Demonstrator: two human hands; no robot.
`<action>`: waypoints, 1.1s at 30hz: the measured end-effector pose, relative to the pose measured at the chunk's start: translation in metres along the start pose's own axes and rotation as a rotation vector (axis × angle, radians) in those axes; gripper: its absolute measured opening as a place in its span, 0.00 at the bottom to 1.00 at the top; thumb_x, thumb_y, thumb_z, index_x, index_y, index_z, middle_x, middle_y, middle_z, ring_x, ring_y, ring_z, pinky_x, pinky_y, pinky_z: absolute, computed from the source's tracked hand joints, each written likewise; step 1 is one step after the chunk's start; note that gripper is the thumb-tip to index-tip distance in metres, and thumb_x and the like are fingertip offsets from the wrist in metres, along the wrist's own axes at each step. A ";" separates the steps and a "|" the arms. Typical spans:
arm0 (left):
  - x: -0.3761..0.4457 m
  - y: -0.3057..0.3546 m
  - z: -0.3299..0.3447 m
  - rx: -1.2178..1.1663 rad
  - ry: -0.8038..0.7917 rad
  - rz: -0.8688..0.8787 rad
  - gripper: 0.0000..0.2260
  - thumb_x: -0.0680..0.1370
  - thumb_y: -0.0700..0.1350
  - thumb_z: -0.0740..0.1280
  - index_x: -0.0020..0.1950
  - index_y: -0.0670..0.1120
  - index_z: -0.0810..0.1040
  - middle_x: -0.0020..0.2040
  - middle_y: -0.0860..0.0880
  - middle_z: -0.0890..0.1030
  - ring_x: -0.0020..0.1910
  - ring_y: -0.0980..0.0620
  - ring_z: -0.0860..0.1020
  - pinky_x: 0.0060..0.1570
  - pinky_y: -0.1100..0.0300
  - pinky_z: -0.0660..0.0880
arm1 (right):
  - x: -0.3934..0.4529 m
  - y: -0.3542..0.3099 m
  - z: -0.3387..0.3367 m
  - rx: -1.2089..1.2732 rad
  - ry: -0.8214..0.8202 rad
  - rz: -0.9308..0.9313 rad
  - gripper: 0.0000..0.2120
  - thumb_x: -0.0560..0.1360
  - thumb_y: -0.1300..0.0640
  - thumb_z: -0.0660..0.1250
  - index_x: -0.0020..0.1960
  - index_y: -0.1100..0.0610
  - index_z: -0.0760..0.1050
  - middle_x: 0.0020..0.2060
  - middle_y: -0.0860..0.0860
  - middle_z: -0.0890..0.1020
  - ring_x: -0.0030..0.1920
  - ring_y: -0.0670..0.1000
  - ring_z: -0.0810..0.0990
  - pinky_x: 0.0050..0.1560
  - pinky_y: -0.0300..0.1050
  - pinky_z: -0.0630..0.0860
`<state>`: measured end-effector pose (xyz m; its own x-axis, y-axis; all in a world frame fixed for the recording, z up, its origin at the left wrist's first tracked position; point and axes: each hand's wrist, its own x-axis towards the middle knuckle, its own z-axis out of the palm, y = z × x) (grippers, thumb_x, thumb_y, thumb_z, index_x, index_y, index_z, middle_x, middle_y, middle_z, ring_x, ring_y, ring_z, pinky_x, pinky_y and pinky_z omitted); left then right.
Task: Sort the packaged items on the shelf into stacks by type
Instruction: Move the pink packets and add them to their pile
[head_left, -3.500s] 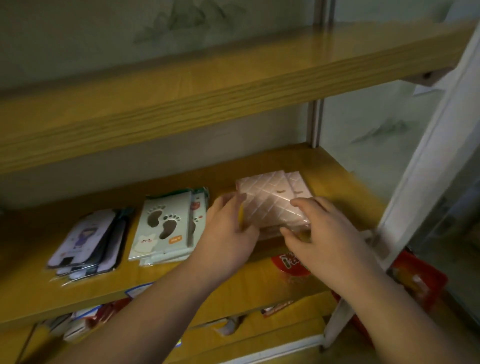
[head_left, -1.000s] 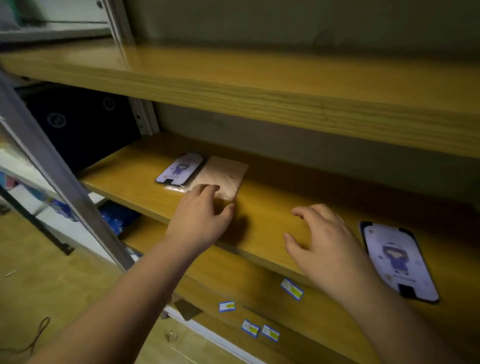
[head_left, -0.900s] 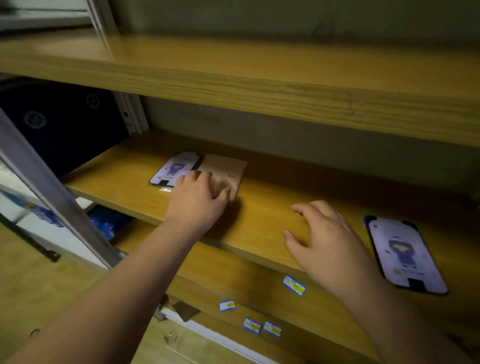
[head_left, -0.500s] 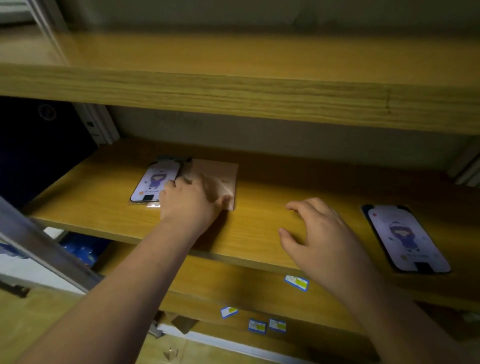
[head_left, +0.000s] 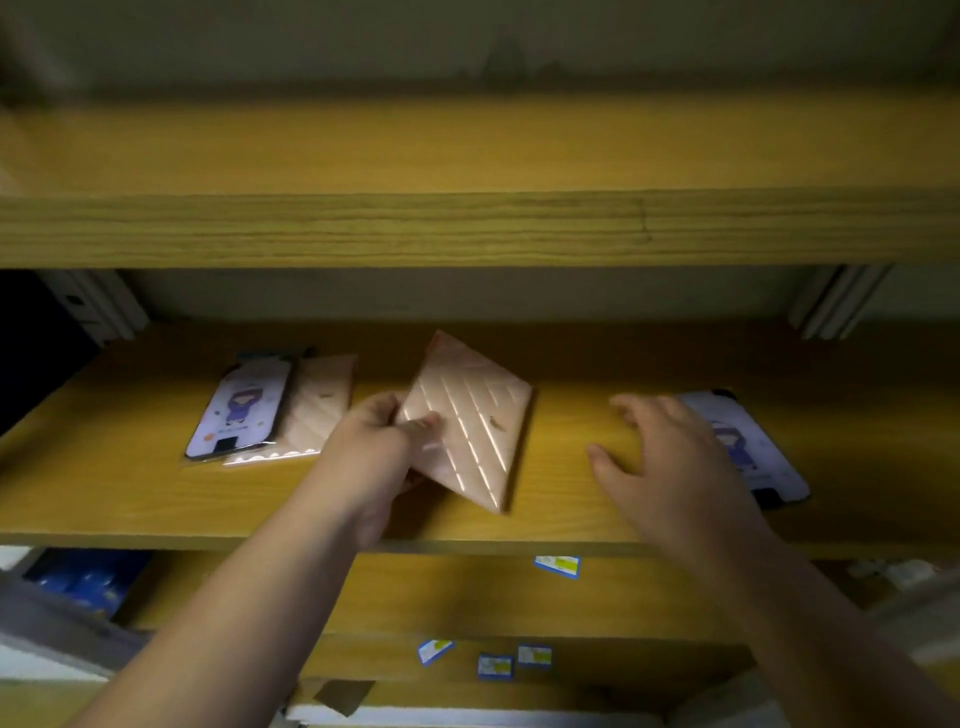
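My left hand (head_left: 376, 449) grips a pink quilted package (head_left: 470, 421) by its left corner and holds it tilted just above the middle of the wooden shelf (head_left: 156, 499). A second pink package (head_left: 317, 410) lies flat to the left, partly under a purple cartoon phone case (head_left: 241, 408). My right hand (head_left: 670, 467) hovers with spread fingers over the shelf's right part, empty, its back covering the near edge of another purple cartoon phone case (head_left: 748, 447).
An upper shelf board (head_left: 467, 228) hangs close above the working shelf. Metal uprights (head_left: 836, 301) stand at the back corners. Blue-and-yellow price tags (head_left: 557, 565) stick to the lower shelf edges. Blue items (head_left: 83, 577) sit at lower left.
My left hand has lifted a pink package off the left pile and carried it rightward to mid-shelf; another pink package remains there. My right hand has shifted right toward the purple case.
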<state>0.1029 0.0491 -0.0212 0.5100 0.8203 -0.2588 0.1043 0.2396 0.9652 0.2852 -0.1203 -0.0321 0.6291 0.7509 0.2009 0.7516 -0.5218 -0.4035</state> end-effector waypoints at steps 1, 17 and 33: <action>-0.005 0.000 0.006 -0.068 -0.053 -0.028 0.08 0.78 0.37 0.67 0.56 0.44 0.80 0.48 0.45 0.87 0.45 0.48 0.85 0.42 0.55 0.79 | 0.001 0.008 -0.003 -0.017 0.010 0.070 0.31 0.75 0.40 0.66 0.73 0.50 0.64 0.66 0.51 0.73 0.66 0.52 0.71 0.62 0.53 0.73; -0.022 -0.019 0.074 -0.442 -0.357 -0.158 0.17 0.71 0.37 0.70 0.60 0.43 0.79 0.53 0.42 0.86 0.50 0.45 0.86 0.40 0.57 0.82 | -0.015 0.079 -0.018 -0.334 -0.033 0.459 0.43 0.70 0.29 0.61 0.73 0.56 0.59 0.65 0.59 0.73 0.61 0.60 0.74 0.53 0.53 0.75; -0.080 -0.016 0.111 -0.435 -0.273 -0.092 0.18 0.71 0.37 0.69 0.60 0.43 0.78 0.51 0.43 0.87 0.43 0.50 0.86 0.34 0.59 0.81 | -0.055 0.113 -0.081 0.603 -0.129 0.641 0.38 0.69 0.45 0.78 0.73 0.57 0.68 0.68 0.57 0.75 0.62 0.57 0.77 0.58 0.53 0.75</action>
<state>0.1552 -0.0780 -0.0116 0.7255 0.6346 -0.2665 -0.1757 0.5451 0.8197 0.3515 -0.2527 -0.0166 0.8383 0.4464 -0.3130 0.0070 -0.5828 -0.8126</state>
